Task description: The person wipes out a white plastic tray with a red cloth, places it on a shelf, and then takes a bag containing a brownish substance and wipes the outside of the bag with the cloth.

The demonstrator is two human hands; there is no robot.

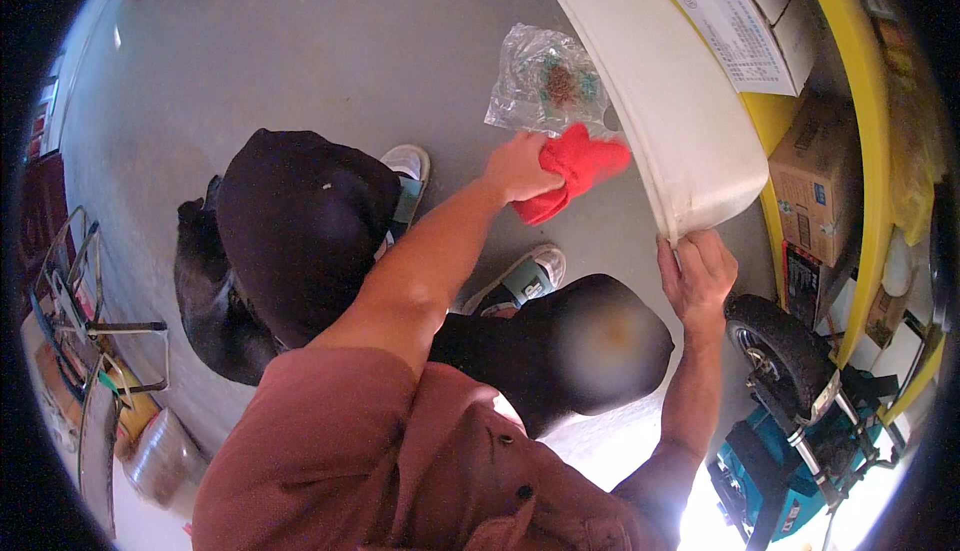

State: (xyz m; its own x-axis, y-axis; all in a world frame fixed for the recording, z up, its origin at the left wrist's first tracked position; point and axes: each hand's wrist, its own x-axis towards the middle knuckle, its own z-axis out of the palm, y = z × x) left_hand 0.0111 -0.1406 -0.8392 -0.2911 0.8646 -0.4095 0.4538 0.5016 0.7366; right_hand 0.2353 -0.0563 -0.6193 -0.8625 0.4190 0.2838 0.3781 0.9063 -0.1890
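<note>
My left hand (525,168) is closed on a bunched red cloth (574,164), beside the near side of a long white panel (675,93) that has a rim along its left edge and a rounded lower end. My right hand (699,269) pinches the lower corner of that rim between thumb and fingers. The panel stands at a slant against the yellow shelf. Just beyond the cloth, a clear plastic bag (544,78) with green print and a small brown heap lies on the grey floor, partly behind the panel.
Cardboard boxes (814,176) and a white printed carton (739,33) sit on the yellow-framed shelf (870,176) at right. A small wheel with a black tyre (776,356) stands below, on a teal vehicle. Metal chair frames (97,326) are at far left. My knees flank the floor ahead.
</note>
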